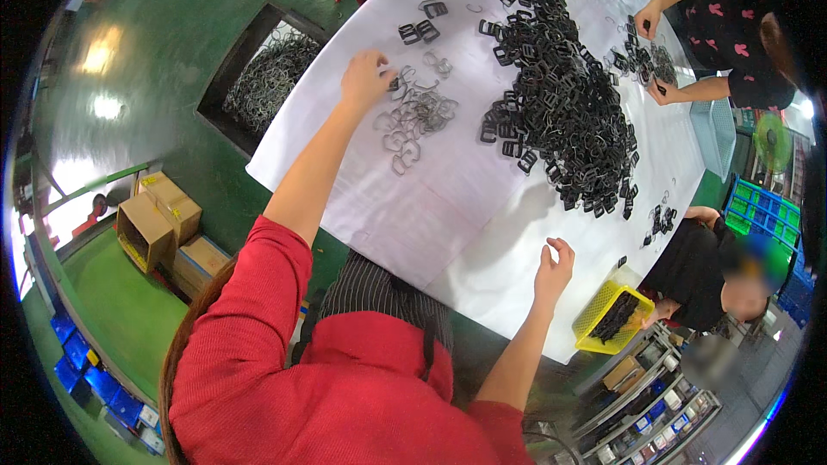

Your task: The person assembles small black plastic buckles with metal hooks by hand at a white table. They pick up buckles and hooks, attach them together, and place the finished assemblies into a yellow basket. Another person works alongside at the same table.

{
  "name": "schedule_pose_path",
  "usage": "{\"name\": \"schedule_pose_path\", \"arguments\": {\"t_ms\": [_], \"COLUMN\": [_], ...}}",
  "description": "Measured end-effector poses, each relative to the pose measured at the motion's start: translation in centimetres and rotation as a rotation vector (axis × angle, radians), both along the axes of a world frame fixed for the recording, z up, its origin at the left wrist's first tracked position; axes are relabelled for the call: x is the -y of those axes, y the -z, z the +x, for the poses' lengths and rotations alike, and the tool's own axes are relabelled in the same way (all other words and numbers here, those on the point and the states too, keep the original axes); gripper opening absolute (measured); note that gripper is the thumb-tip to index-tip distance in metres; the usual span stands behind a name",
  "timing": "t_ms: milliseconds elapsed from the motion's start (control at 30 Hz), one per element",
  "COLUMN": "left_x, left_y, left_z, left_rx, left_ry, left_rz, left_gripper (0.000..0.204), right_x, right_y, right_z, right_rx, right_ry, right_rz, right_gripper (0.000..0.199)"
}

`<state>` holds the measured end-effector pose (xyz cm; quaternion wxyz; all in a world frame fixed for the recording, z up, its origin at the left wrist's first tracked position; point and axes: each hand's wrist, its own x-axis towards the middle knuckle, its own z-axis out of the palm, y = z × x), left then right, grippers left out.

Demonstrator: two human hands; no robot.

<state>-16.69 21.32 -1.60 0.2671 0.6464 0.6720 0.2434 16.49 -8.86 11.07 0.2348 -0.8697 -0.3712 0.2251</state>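
Two bare hands work apart over the white table [448, 207]: the right hand [552, 269] hovers near its close edge, fingers loosely curled on nothing visible. Farther off, the left hand [365, 77] closes on the small heap of grey wire clips [413, 116], which trails right toward the big pile of black buckles [564, 95].

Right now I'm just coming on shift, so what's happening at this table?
The person's left hand reaches into a small heap of grey wire clips on the white table. The right hand hovers over bare table, fingers pinched; whether it holds anything is unclear. A large pile of black buckles lies in the middle, with co-workers' hands sorting at its far side.
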Motion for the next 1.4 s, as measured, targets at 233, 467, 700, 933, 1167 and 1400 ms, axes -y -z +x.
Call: {"name": "schedule_pose_path", "arguments": {"t_ms": [233,467,700,933,1167,1400], "left_x": [0.5,3.1,6.8,6.2,5.9,4.6], "left_y": [-1.7,-7.5,-8.9,-3.3,-3.1,-3.8], "left_z": [0.9,2.4,6.2,2.8,1.4,4.5], "left_rx": [-0.148,-0.553,-0.031,0.012,0.110,0.369], "left_ry": [0.267,0.405,0.916,0.250,0.293,0.417], "left_rz": [-0.122,-0.122,-0.302,0.000,-0.174,-0.056], "left_gripper": [0.016,0.012,0.015,0.023,0.017,0.021], "right_x": [-0.9,-4.2,-12.4,-15.5,-17.0,-17.4], "right_y": [0.6,1.1,2.4,8.1,7.0,7.9], "right_z": [-1.6,-5.5,-13.4,-13.3,-15.9,-13.2], "right_rx": [-0.057,-0.169,-0.021,-0.214,-0.130,-0.266], "right_ry": [-0.016,-0.161,-0.461,-0.636,-0.535,-0.380], "right_rz": [0.023,0.018,0.128,-0.229,0.033,0.015], "right_gripper": [0.017,0.021,0.034,0.043,0.043,0.016]}}
